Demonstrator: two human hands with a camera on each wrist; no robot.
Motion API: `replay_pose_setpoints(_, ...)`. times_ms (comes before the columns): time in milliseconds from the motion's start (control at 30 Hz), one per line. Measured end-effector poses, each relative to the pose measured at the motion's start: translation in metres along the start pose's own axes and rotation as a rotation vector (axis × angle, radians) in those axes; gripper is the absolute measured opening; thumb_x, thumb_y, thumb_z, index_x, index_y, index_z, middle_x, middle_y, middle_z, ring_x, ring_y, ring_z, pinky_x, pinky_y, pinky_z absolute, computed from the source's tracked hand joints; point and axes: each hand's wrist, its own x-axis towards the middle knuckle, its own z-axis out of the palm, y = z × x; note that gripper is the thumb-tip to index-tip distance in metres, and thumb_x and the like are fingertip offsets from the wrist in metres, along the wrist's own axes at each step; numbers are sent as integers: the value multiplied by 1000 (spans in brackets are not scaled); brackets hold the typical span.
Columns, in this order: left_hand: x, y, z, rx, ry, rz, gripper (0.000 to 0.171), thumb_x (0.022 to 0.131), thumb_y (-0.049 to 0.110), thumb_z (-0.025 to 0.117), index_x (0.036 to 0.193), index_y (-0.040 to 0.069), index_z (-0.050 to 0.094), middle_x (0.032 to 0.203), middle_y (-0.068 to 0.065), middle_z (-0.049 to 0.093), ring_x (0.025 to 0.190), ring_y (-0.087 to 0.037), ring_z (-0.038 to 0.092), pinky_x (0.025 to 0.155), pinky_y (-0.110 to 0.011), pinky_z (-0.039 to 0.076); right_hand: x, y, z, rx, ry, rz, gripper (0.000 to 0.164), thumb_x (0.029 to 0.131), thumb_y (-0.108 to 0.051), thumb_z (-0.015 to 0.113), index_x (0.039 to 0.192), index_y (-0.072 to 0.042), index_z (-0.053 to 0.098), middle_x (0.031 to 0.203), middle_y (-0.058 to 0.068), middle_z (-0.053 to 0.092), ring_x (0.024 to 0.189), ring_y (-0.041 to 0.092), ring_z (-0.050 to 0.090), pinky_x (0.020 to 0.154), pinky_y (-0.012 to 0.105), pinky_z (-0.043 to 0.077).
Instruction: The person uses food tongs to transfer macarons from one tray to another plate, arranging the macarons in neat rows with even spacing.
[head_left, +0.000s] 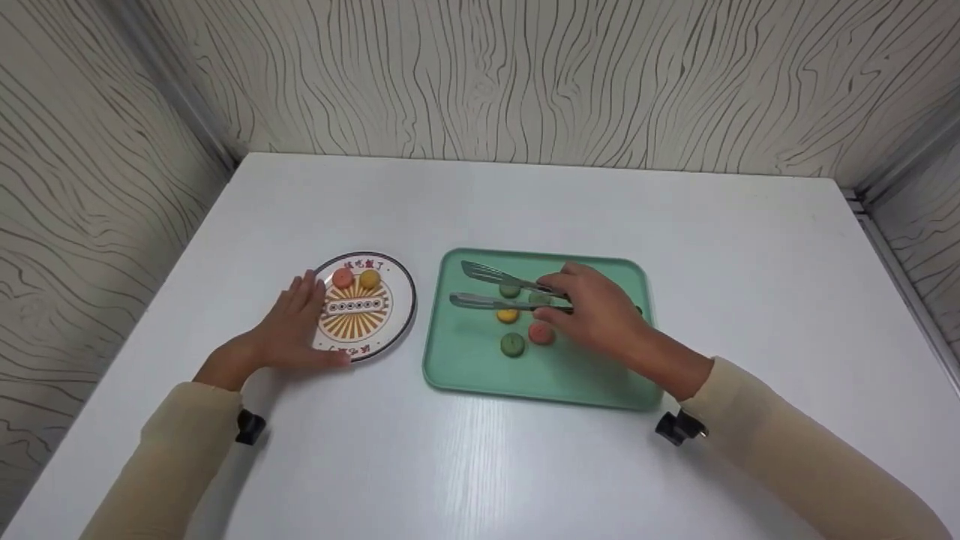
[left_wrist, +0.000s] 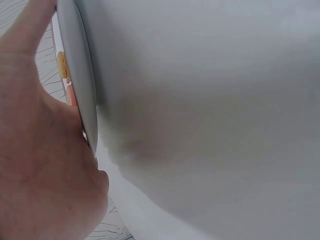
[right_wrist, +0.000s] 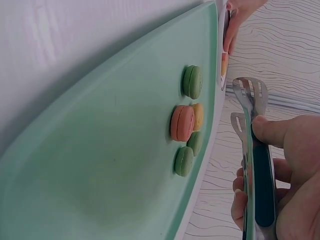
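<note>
My left hand (head_left: 289,330) rests against the left side of a white, dark-rimmed plate (head_left: 399,304), fingers fairly straight and thumb at the near rim. On that plate sit a pink macaron (head_left: 343,278) and a yellow macaron (head_left: 370,280). Metal tongs (right_wrist: 262,175) with dark grips and slotted ends are held in my right hand (head_left: 600,307), thumb on one arm and fingers on the other. Their tips stand apart above a green tray (head_left: 465,360), with nothing between them. Below lie three green macarons (right_wrist: 192,81), a pink macaron (right_wrist: 182,123) and a yellow macaron (right_wrist: 198,116).
Both plate and tray stand on a white table (head_left: 337,457), the plate left of the tray with a narrow gap between. Wood-grain patterned panels (head_left: 480,82) rise behind the table and at its sides.
</note>
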Motion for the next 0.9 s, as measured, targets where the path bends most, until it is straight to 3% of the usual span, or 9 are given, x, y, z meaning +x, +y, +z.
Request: replay_pose_setpoints(900, 1, -2, 1, 11, -10, -11, 133, 78, 71, 71, 157, -13, 4, 165, -31, -11, 152, -49, -11, 121, -63, 2, -17, 22, -9, 1, 17, 76, 41, 91, -29, 79, 125, -8, 72, 97, 5, 62, 80, 18, 54, 69, 34, 47)
